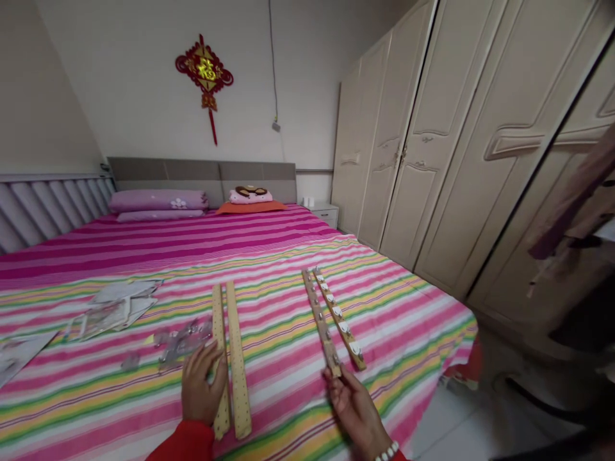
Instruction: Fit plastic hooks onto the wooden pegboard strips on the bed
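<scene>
Lower right of the frame, the right hand (355, 404) pinches the near end of a narrow strip (320, 323), probably light and stiff; hold it by its edges, clear of the snag-prone metal fittings (328, 335). Lower left of centre, the left hand (202, 379) meets 1 of 2 perforated strips (218, 320); I cannot tell whether it grips.
</scene>
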Demonstrator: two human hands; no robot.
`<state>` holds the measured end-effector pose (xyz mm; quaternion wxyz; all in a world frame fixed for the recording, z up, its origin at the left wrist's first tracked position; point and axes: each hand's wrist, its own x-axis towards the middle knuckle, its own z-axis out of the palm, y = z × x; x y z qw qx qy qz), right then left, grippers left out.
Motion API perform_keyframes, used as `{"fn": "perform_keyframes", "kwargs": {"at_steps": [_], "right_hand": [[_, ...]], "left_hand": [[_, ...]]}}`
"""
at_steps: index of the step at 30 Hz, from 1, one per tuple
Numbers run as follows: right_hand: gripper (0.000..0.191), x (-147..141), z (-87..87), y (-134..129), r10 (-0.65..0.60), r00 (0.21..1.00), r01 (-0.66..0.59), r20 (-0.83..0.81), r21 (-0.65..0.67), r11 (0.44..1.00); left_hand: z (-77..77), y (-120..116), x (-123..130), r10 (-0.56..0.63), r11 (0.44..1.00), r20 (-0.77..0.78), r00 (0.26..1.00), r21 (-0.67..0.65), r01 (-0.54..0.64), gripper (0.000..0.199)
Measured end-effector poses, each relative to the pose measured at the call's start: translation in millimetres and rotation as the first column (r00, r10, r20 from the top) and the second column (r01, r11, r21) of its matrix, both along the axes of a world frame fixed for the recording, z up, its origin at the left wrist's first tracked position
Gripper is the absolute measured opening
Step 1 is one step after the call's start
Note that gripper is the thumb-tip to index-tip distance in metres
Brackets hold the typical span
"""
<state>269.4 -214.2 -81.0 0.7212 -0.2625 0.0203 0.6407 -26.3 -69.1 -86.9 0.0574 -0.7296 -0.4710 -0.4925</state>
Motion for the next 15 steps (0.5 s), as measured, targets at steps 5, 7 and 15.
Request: {"fn": "perform_keyframes", "kwargs": {"at_steps": [5, 7, 15], "right_hand": [[0.011, -8.9, -1.7, -12.1, 0.135, 0.991, -0.133, -0.012, 0.092, 0.987], [0.012, -14.6, -0.2, -16.3, 0.147, 0.989, -0.149, 0.025, 0.102, 0.984], [0.025, -57.6, 23.9, -11.5, 0.219, 0.967, -0.235, 0.132, 0.113, 0.966]], "left_hand": [[2.2, -5.5, -2.0, 0.004, 1.000, 0.047, 0.999, 0.002, -0.004, 0.022], [7.7, -14.5, -0.7, 0.010, 1.000, 0.091, 0.996, -0.010, -0.009, 0.022], [44.7, -84.1, 52.9, -0.064, 0.831, 0.602, 0.796, -0.410, 0.377, 0.042]]}}
